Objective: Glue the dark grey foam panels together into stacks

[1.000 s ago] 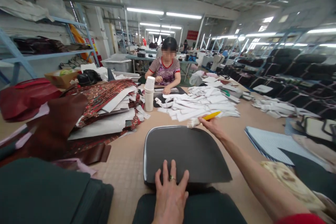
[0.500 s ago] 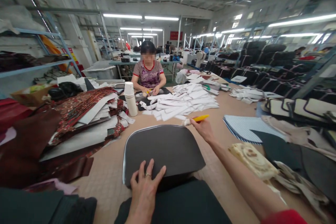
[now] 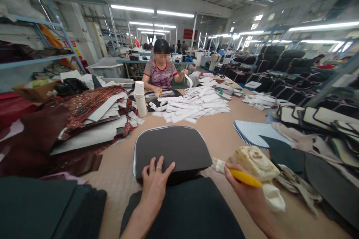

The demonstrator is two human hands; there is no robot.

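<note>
Item, nearest: dark green material [image 3: 187,209], on the counter [image 3: 117,168]. Left hand [image 3: 155,181]: fingers spread, resting on a grey panel [image 3: 172,147], grasping nothing. Right hand [image 3: 243,191]: closed round a yellow-handled brush [image 3: 245,178], bristles just beside the panel's near right corner. Change: brush brought from the far edge to that corner, pale line now showing on the right edge too; by judgement, the curved edge is mostly gone over. Panel: on the counter, just beyond the green material; matt, flat, far corners rounded, left, far and right edges pale-lined. Beyond: white bottle [image 3: 140,101]; heaped white strips [image 3: 195,104]; co-worker [image 3: 162,74], one strip raised.
</note>
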